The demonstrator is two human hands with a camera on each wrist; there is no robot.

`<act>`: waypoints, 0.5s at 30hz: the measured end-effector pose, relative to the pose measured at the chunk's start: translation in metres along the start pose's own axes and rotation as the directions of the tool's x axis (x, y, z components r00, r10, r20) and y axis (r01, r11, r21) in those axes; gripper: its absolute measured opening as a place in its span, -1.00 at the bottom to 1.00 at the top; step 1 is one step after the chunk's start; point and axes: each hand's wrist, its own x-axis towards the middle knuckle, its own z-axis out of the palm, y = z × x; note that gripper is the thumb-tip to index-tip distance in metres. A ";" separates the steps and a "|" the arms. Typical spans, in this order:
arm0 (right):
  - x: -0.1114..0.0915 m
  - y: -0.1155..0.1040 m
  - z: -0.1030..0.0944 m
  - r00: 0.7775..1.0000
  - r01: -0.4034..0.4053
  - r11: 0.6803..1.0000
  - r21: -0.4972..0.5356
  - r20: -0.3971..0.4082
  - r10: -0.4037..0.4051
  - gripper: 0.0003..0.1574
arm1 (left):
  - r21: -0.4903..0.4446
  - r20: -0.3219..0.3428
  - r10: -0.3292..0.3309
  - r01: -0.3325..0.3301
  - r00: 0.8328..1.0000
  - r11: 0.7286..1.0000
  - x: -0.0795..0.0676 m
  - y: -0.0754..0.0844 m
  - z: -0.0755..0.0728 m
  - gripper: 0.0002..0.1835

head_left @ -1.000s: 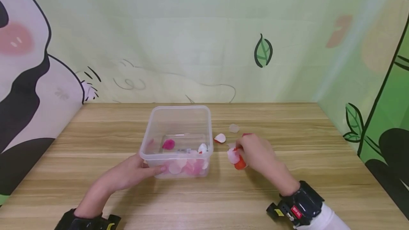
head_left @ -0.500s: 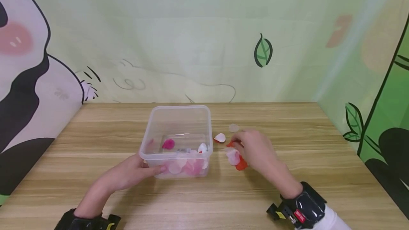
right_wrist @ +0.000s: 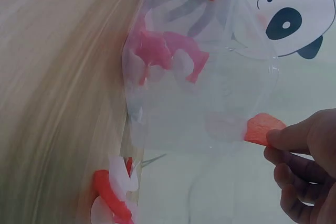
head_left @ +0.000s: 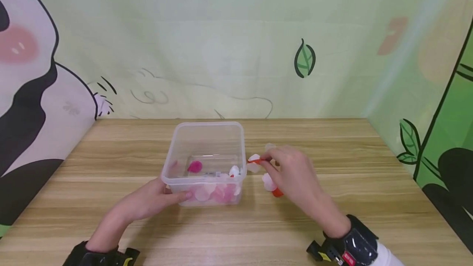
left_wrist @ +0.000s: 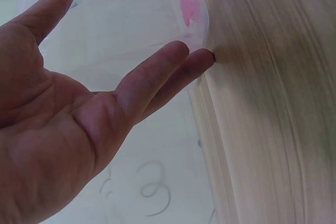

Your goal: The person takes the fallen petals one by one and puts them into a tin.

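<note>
In the head view a clear plastic box [head_left: 203, 181] stands on the wooden table, with pink and white petals [head_left: 223, 193] at its near side and a magenta petal [head_left: 195, 166] farther back. My left hand [head_left: 148, 200] rests against the box's left near corner; its fingers look straight in the left wrist view. Just right of the box, my right hand [head_left: 297, 173] pinches an orange-red petal [right_wrist: 264, 128] between thumb and forefinger, above the table. Beneath that hand lie a pale pink petal [head_left: 269, 182] and an orange petal [head_left: 278, 192].
A pale petal [head_left: 270, 147] lies behind the right hand, partly covered by it. The wooden table [head_left: 221, 237] meets a printed cloth backdrop [head_left: 221, 52] with a panda and leaves. Black cameras are strapped to both wrists.
My right hand has lifted the orange-red petal from the loose petals and carried it left toward the box's right wall. The left hand and the box have stayed put.
</note>
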 end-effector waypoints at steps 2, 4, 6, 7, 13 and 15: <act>0.000 -0.002 0.000 1.000 0.020 1.000 0.025 -0.024 -0.019 -0.83 | 0.009 -0.002 -0.005 0.005 1.000 1.000 0.000 0.000 0.000 -0.19; 0.000 -0.005 0.000 0.998 0.041 0.998 0.042 -0.047 -0.039 -0.83 | 0.012 -0.004 -0.007 0.007 1.000 1.000 0.000 0.000 0.000 -0.19; -0.001 -0.007 0.001 0.996 0.060 0.997 0.057 -0.071 -0.056 -0.82 | 0.001 -0.001 0.004 -0.004 1.000 1.000 0.000 0.000 0.000 -0.19; -0.001 -0.008 0.001 0.994 0.073 0.995 0.066 -0.086 -0.067 -0.81 | -0.008 0.001 0.012 -0.012 1.000 1.000 0.000 0.000 0.000 -0.19; -0.003 -0.014 0.006 0.979 0.143 0.984 0.102 -0.162 -0.126 -0.77 | -0.023 -0.002 0.049 -0.049 0.999 0.999 0.001 -0.001 0.001 -0.14; -0.003 -0.016 0.007 0.976 0.151 0.981 0.119 -0.174 -0.129 -0.75 | -0.017 -0.004 0.044 -0.044 0.999 0.999 0.001 -0.001 0.001 -0.13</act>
